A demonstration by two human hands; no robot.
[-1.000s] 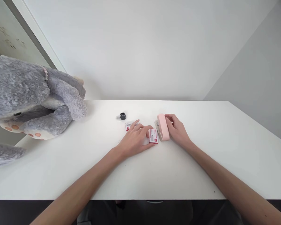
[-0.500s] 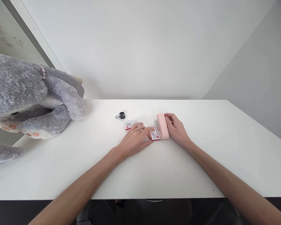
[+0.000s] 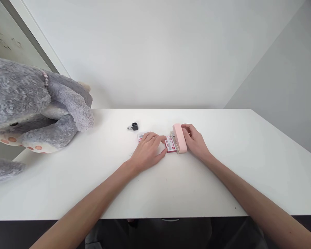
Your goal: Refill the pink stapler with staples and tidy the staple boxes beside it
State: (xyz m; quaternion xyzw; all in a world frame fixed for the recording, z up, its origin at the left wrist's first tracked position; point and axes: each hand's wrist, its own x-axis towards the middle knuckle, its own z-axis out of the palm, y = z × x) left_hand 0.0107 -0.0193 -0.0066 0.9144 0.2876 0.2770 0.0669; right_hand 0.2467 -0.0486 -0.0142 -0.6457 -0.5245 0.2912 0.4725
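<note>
My left hand (image 3: 147, 152) has its thumb and index finger closed at the left edge of a small red-and-white box (image 3: 170, 144), which lies flat on the table. Against the box's right side stands a pink stapler (image 3: 180, 138) with a pale base. My right hand (image 3: 195, 141) grips the stapler from the right, its fingertips partly hidden behind it. Another small red-and-white box (image 3: 140, 137) with a barcode lies mostly covered behind my left fingers.
A black-and-silver staple remover (image 3: 133, 126) lies farther back on the white table (image 3: 155, 193). A large grey plush toy (image 3: 38, 107) takes up the table's left end. The wall (image 3: 155, 55) rises behind the back edge.
My left index finger has drawn back from the top of the box to its left edge, opposite the thumb. My right hand and the stapler have stayed nearly still.
</note>
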